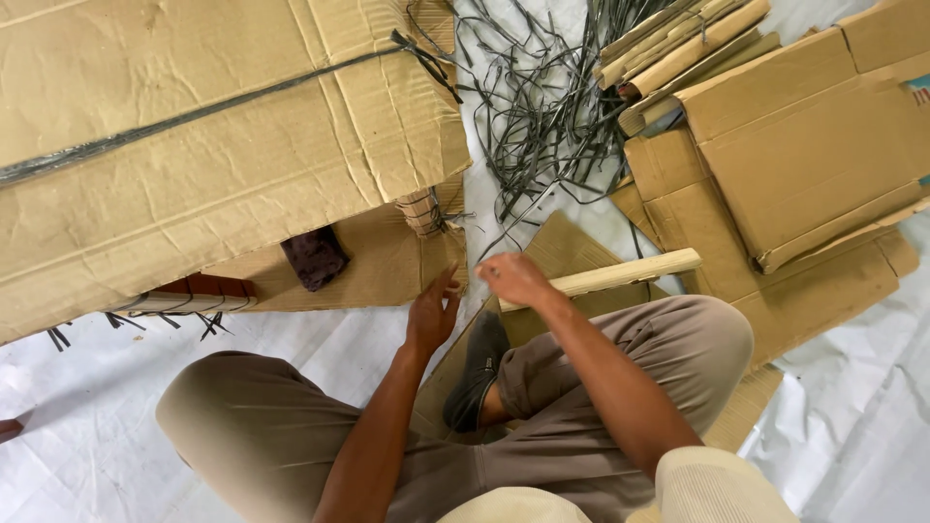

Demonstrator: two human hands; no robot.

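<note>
— What is the person doing down there on the floor?

— Sitting with knees drawn up on a white sheet that is covering the floor. The right hand is holding a pale rolled cardboard stick, with the grip clamped around its near end. The stick is pointing out to the person's right, lying above the right knee and over a flat piece of cardboard.

— And the other hand?

— The left hand is hovering just beside the right one, fingers loosely apart and holding nothing. Its fingertips are reaching toward the corner of the big cardboard bundle, and I cannot tell whether they are touching it.

— What is that bundle like?

— It is a large stack of flattened brown cardboard, filling the upper left, with a dark strap running across its top. Under its overhanging edge a dark cloth is lying on a lower sheet of cardboard.

— Anything else lying about?

— A tangle of dark plastic straps is sprawling on the sheet beyond the hands. To the right of it, flattened boxes are lying piled on one another, and at the top edge more rolled cardboard sticks are resting in a heap. The person's dark shoe is showing between the legs, resting on the cardboard beneath.
</note>
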